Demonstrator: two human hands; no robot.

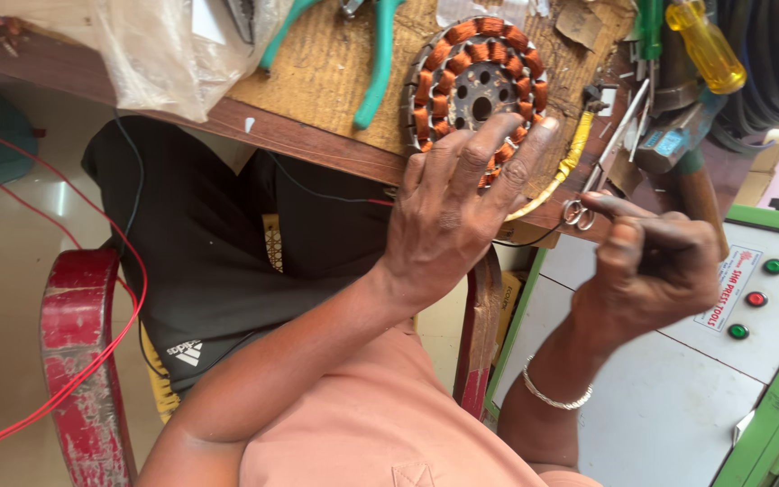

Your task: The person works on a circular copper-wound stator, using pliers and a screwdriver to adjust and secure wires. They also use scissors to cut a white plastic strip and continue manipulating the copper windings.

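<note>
Two hands busy — left hand (448, 212) spread on stator (477, 83), right hand (651, 261) pinching scissors (588, 194) — blades could nick copper windings

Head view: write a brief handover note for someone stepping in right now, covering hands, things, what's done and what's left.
Left hand: fingers spread on the round stator with copper windings, which lies on cardboard on the wooden bench.
Right hand: closed around small scissors, beside the bench edge.
Yellow sleeved lead hangs off the stator's rim.
Done: the visible coils look wound.
Left: apparently trimming and tidying leads; exact step unclear.
</note>
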